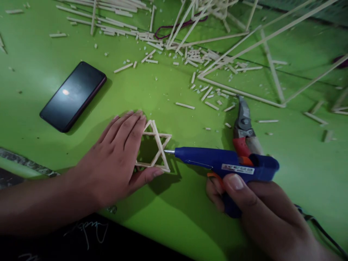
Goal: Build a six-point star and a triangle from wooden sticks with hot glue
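Note:
A six-pointed star of thin wooden sticks [159,141] is steadied by my left hand [115,152]. Its fingers lie together along the far side and the thumb rests along the near side, with the palm hiding the star's left part. My right hand [261,206] is wrapped round the handle of a blue hot glue gun [217,159], the thumb against its body and a finger by the orange trigger. The gun's metal nozzle points left and meets the star's right side, where two sticks cross. Whether glue is coming out cannot be seen.
Behind the gun lie pruning shears [244,125] with a red handle. A dark phone [73,96] rests at the left. Cut stick pieces [198,56] and long sticks [114,23] litter the back, beside a large stick frame [241,92]. The gun's cord [320,228] trails at right.

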A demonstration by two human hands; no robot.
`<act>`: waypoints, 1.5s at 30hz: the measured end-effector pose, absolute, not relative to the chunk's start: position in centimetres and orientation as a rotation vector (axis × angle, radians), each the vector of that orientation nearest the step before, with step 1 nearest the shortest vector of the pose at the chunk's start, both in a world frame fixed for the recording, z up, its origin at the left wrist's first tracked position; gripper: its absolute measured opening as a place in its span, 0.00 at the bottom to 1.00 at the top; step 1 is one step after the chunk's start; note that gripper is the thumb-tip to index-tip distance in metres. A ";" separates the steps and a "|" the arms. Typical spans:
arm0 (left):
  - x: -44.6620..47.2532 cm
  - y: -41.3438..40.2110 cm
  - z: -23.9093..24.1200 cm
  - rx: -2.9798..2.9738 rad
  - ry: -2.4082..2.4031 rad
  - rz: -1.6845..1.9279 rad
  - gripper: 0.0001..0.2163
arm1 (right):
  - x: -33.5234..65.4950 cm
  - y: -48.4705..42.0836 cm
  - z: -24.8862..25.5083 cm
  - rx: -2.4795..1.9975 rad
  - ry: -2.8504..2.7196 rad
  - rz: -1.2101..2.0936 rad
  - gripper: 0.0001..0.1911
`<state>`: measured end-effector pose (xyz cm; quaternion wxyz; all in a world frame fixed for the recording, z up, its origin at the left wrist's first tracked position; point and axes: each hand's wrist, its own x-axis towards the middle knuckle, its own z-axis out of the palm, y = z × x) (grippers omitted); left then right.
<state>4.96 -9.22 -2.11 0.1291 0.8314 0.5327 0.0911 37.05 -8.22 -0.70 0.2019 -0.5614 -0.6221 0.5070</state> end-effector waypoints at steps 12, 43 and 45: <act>5.0 -9.2 -1.9 2.301 1.597 0.214 0.51 | 37.2 -8.3 -1.0 -1.555 -1.554 1.515 0.39; 4.4 -9.7 0.2 1.836 0.986 0.929 0.18 | 25.5 -8.9 -1.3 -1.065 -1.731 0.784 0.21; 4.5 -9.5 0.0 1.717 0.871 0.931 0.16 | 24.6 -8.7 -1.3 -1.059 -1.748 0.789 0.22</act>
